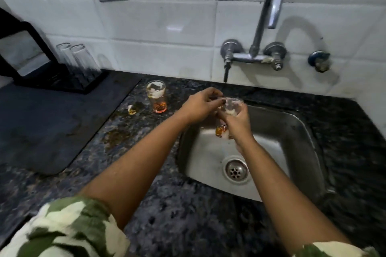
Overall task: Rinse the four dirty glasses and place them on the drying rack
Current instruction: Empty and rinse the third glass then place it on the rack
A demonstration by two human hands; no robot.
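My right hand covers most of the glass I hold; only rim and orange base show, smeared by motion blur. My left fingertips blur at the rim. Drying rack cut off at left edge. Both sleeves run off the bottom.

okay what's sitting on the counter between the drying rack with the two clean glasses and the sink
In the head view, one dirty glass with orange liquid stands on the counter between the drying rack and the sink, with a small scrap beside it.
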